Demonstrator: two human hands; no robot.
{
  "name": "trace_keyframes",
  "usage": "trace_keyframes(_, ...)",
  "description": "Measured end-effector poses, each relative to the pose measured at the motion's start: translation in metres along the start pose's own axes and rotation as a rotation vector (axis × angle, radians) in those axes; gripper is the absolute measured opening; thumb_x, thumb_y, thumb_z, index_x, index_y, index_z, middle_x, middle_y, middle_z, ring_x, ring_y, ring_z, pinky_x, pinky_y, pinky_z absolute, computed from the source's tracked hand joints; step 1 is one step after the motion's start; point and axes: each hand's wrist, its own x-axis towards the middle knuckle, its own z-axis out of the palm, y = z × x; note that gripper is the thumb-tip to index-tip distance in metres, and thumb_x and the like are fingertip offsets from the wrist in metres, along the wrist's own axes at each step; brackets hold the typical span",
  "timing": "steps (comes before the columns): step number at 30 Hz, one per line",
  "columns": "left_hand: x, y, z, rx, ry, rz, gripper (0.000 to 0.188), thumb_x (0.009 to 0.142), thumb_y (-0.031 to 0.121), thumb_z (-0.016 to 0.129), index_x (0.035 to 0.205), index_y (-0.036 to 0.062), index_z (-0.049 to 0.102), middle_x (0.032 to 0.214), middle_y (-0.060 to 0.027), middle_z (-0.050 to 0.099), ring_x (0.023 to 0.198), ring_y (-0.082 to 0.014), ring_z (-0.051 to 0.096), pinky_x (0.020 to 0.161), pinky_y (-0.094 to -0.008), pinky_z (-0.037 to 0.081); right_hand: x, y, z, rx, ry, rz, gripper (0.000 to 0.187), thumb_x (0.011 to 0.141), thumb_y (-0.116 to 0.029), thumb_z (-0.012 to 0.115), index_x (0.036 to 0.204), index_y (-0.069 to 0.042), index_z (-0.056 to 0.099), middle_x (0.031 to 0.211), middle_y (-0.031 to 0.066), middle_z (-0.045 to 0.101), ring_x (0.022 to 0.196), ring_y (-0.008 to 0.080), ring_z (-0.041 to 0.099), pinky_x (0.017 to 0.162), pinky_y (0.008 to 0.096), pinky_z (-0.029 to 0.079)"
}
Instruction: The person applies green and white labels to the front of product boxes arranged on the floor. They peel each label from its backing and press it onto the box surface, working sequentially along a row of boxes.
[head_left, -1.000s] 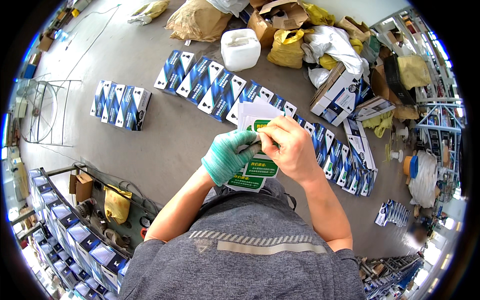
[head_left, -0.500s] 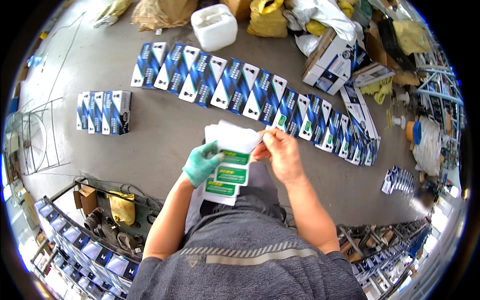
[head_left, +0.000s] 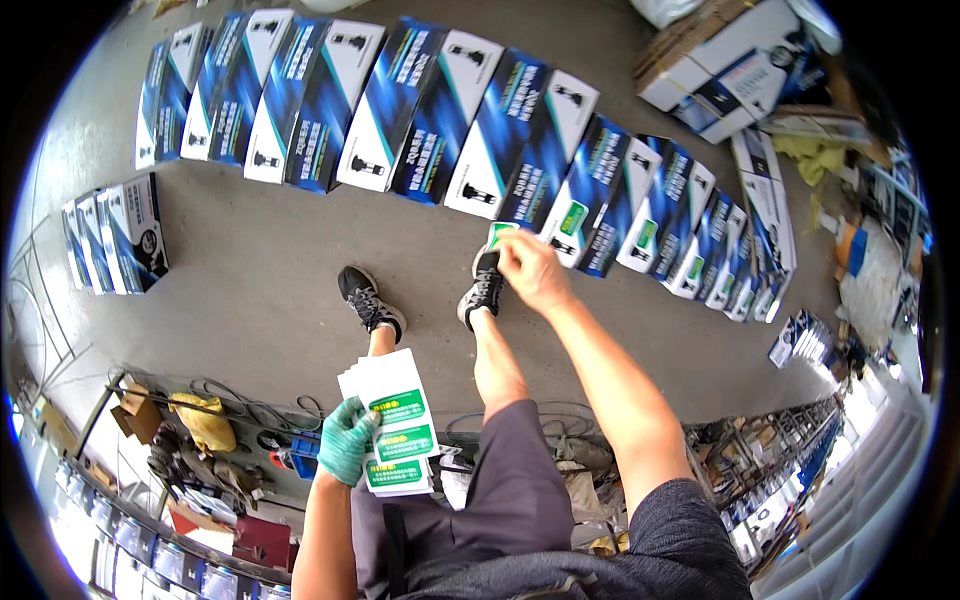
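Observation:
My left hand [head_left: 346, 441], in a green glove, is closed on a stack of white sticker sheets [head_left: 405, 372] with green labels showing. My bare right hand [head_left: 531, 270] reaches forward, fingers pinched on a small green sticker [head_left: 497, 231]. It hovers by the near edge of a blue-and-white box [head_left: 512, 140], partly over my shoe; whether the sticker touches the box I cannot tell. A green sticker [head_left: 572, 219] sits on the neighbouring box [head_left: 607, 175], and several boxes further right carry one too. On the boxes to the left I see no green stickers.
Three or so matching boxes [head_left: 135, 235] stand in a group at the left. My shoes [head_left: 371, 300] are on the grey floor before the row. A large white carton [head_left: 735, 75] lies at the far right. Cluttered racks [head_left: 765, 470] line the near right side.
My right hand has left the sheets and stretched forward to the box row with a sticker. The left hand has lowered with the stack. The view has shifted closer to the boxes.

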Motion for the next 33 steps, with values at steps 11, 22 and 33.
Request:
trace_keyframes(11,0.07,-0.005,0.011,0.108,0.068,-0.041,0.031,0.096,0.01,0.076,0.124,-0.0017,0.069,0.108,-0.0052,0.073,0.094,-0.0124,0.066,0.083,-0.0292,0.056,0.142,0.103,0.083,-0.001,0.244,-0.102,0.01,0.091,-0.004,0.069,0.1,-0.001,0.071,0.108,0.0149,0.075,0.09,0.0353,0.075,0.079,0.0383,0.062)
trace_keyframes(22,0.091,0.007,0.017,0.094,0.078,0.003,0.032,0.095,0.011,0.078,0.124,-0.0009,0.07,0.109,-0.0042,0.073,0.093,-0.0117,0.065,0.084,-0.0288,0.056,0.13,0.132,0.107,-0.081,0.056,0.042,0.015,0.094,-0.008,0.067,0.103,0.002,0.073,0.112,0.0128,0.074,0.083,0.0308,0.075,0.076,0.0365,0.06)
trace_keyframes(33,0.098,0.019,0.018,0.028,0.054,0.059,0.033,0.093,0.009,0.078,0.124,-0.0012,0.07,0.109,-0.0045,0.074,0.095,-0.0115,0.065,0.088,-0.0291,0.056,0.188,0.144,0.077,0.902,-0.215,0.839,0.031,0.098,-0.013,0.058,0.124,0.001,0.068,0.117,0.0129,0.076,0.068,0.0146,0.068,0.046,0.0202,0.04)
